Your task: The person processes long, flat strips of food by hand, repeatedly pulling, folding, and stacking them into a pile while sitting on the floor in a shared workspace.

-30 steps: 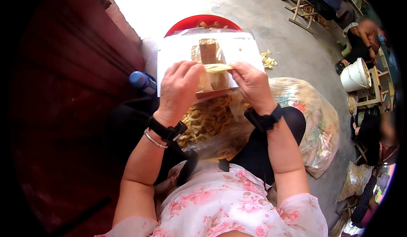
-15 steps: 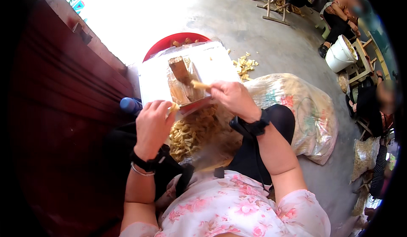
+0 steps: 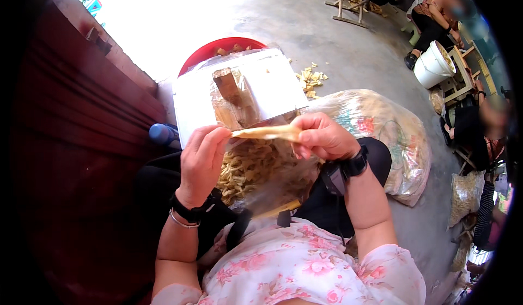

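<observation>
A pale yellow strip [image 3: 264,133] spans the gap between my hands, roughly level. My left hand [image 3: 202,158] pinches its left end with the fingertips. At the other end my right hand [image 3: 325,137] grips it between thumb and fingers. Beneath the strip, a heap of similar yellowish strips [image 3: 245,175] lies between my knees. Just beyond my hands is a white board [image 3: 275,87] bearing a brown wooden block [image 3: 227,85], which rests on a plastic-wrapped piece.
A red basin [image 3: 204,55] shows behind the board. To the right sit a large filled plastic sack [image 3: 400,141] and scattered yellow pieces [image 3: 310,80]. A blue-capped bottle [image 3: 162,134] stands left. People and a white bucket [image 3: 434,65] are farther right.
My right hand has come nearer and turned, moving away from the wooden block. The strip now stretches between both hands, where earlier each hand held a separate-looking end.
</observation>
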`<act>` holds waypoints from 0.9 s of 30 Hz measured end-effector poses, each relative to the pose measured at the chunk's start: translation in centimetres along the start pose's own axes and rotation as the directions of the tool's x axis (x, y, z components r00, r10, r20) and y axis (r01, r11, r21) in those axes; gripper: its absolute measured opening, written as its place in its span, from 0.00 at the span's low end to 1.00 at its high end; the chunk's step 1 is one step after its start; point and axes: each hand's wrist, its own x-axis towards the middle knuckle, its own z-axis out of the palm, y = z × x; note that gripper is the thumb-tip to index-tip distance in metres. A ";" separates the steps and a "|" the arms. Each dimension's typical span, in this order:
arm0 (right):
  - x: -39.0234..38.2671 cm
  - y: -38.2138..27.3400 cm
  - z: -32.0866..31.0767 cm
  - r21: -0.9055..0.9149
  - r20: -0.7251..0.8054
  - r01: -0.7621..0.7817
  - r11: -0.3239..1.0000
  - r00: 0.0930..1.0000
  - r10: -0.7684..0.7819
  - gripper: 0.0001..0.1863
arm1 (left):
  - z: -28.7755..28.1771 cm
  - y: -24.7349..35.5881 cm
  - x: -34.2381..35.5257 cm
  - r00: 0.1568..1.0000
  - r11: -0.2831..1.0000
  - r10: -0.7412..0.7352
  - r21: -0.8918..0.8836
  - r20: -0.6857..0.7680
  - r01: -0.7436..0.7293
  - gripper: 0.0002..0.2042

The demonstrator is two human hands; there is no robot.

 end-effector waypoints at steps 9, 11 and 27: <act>1.1 2.1 2.6 -0.926 -0.083 0.136 0.353 0.838 -0.540 0.22 | 3.6 3.7 -1.6 0.686 0.448 -0.338 -0.531 0.644 0.719 0.06; 0.5 3.0 3.1 -0.974 -0.048 0.051 0.219 0.904 -0.424 0.20 | 2.9 3.1 -0.8 0.546 0.109 -0.306 -0.541 0.780 0.834 0.07; -1.0 4.0 1.7 -0.055 -0.449 0.106 0.993 0.885 -0.119 0.10 | 7.2 2.4 -0.9 0.987 0.994 0.085 -0.085 0.138 -0.073 0.09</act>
